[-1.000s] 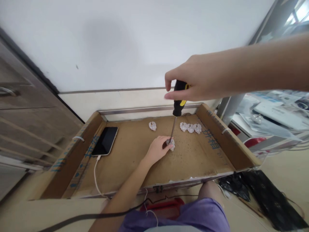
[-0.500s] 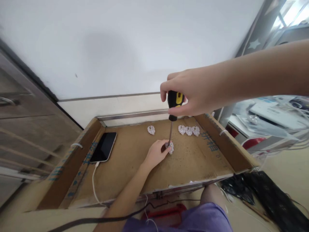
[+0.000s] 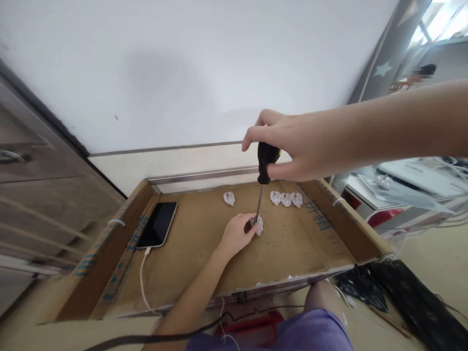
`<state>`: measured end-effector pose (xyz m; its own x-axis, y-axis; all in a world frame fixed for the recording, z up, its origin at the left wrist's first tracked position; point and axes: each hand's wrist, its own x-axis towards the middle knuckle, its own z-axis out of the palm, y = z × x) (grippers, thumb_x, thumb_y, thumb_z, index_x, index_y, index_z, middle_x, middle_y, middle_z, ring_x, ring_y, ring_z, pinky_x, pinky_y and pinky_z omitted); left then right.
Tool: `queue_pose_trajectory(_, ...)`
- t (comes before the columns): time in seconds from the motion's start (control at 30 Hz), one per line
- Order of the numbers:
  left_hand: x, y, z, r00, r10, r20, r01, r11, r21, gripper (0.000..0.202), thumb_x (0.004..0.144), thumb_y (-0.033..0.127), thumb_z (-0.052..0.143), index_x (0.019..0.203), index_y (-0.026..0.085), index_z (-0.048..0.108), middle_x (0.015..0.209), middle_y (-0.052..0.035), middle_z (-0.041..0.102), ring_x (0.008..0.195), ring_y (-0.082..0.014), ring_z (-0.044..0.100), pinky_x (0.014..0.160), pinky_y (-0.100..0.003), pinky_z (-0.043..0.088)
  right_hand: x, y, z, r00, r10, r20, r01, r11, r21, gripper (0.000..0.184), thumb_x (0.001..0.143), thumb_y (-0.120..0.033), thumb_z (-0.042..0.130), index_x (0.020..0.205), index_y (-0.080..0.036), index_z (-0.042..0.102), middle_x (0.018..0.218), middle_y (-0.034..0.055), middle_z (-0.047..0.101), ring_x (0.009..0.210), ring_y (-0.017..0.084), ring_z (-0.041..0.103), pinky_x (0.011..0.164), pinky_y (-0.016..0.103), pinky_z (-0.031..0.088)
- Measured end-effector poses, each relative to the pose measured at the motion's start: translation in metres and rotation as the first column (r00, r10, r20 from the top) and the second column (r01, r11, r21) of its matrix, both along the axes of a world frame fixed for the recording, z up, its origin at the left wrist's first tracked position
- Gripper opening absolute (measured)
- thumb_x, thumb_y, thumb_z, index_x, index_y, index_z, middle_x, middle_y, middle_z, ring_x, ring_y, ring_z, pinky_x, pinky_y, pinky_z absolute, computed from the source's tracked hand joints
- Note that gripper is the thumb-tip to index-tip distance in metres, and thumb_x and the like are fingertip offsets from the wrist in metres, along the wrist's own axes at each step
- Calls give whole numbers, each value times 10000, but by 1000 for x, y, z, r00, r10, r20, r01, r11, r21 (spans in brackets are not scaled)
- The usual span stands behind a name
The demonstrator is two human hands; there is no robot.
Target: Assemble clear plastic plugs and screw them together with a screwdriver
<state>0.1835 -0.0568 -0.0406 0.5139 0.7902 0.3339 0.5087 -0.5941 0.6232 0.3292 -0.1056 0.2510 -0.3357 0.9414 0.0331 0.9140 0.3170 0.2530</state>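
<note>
My right hand (image 3: 292, 146) grips the black and yellow handle of a screwdriver (image 3: 265, 168), held upright with its tip down on a small clear plastic plug (image 3: 258, 224). My left hand (image 3: 237, 234) pinches that plug against the cardboard work surface (image 3: 204, 253). One clear plug (image 3: 229, 198) lies alone behind it, and three more (image 3: 285, 198) sit in a row at the back right.
A black phone (image 3: 158, 224) lies at the left of the cardboard tray, with a white cable (image 3: 142, 282) running off its near end. The raised cardboard wall (image 3: 340, 217) bounds the right side. Plastic bags and a white box (image 3: 413, 180) lie beyond it.
My right hand has shifted its fingers round the screwdriver handle, turning it; less yellow shows now. My left hand stays on the plug.
</note>
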Motion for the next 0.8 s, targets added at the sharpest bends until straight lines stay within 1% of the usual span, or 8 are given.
queue_pose_trajectory(0.1, 0, 0, 1, 1000, 3, -2, -3, 1000, -15, 267, 820, 300, 572, 1076, 225, 593, 1023, -24, 667, 934, -184, 592, 860, -338, 454, -1, -1, 0, 994, 105, 8, -105, 994, 25, 302, 829, -318, 490, 1130, -320, 500, 1099, -33, 482, 592, 30, 445, 590, 237, 347)
queue_pose_trajectory(0.17, 0, 0, 1, 1000, 1, -4, -1, 1000, -15, 267, 819, 296, 571, 1076, 226, 593, 1025, -23, 667, 935, -185, 592, 858, -337, 455, 0, 0, -1, 995, 101, 28, -101, 995, 3, 447, 799, -311, 519, 1229, -367, 407, 1162, -34, 448, 576, 20, 459, 561, 226, 338)
queue_pose_trajectory(0.3, -1, 0, 1, 1000, 3, -3, -3, 1000, -9, 259, 827, 308, 561, 1073, 231, 594, 1016, -22, 667, 913, -181, 597, 837, -329, 461, 6, 1, -4, 982, 114, 153, -135, 982, 135, 584, 837, -527, 421, 1350, -370, 190, 1104, 3, 481, 525, 53, 451, 494, 234, 277)
queue_pose_trajectory(0.4, -2, 0, 1, 1000, 10, -6, -10, 1000, -4, 267, 831, 316, 556, 1082, 232, 591, 1020, -27, 665, 919, -183, 598, 841, -334, 461, 9, 1, -4, 989, 140, 49, -144, 985, 98, 635, 838, -329, 475, 1364, -368, 121, 1130, 10, 471, 519, 28, 436, 492, 221, 296)
queue_pose_trajectory(0.47, -2, 1, 1, 1000, 6, 1, -6, 1000, -5, 269, 830, 312, 555, 1085, 233, 590, 1031, -28, 663, 934, -186, 596, 851, -339, 459, 9, 0, -3, 997, 81, 2, -81, 996, 49, 631, 797, -321, 536, 1329, -389, 203, 1164, -6, 460, 542, 29, 441, 507, 217, 314)
queue_pose_trajectory(0.57, -1, 1, 1, 1000, 1, 5, -1, 1000, -14, 269, 825, 313, 562, 1079, 230, 592, 1034, -29, 662, 938, -186, 595, 858, -339, 458, 7, 2, -1, 994, 103, 48, -106, 992, 71, 372, 824, -485, 469, 1175, -363, 438, 1044, -35, 526, 573, 59, 448, 529, 227, 297)
queue_pose_trajectory(0.7, -1, 2, 1, 1000, 24, -7, -25, 999, -35, 284, 814, 331, 576, 1075, 221, 596, 1013, -37, 657, 916, -184, 597, 848, -339, 461, 9, 7, -2, 996, 94, 3, -94, 996, 4, 507, 766, -337, 536, 1239, -411, 370, 1152, -45, 473, 531, 25, 430, 499, 214, 292)
queue_pose_trajectory(0.8, -1, 2, 1, 1000, 21, -14, -21, 999, -43, 292, 811, 327, 578, 1082, 221, 593, 1010, -37, 657, 915, -184, 596, 847, -339, 462, 11, 9, -4, 993, 82, 88, -88, 994, 68, 454, 760, -484, 534, 1187, -359, 449, 1085, -26, 493, 555, 45, 425, 511, 217, 285)
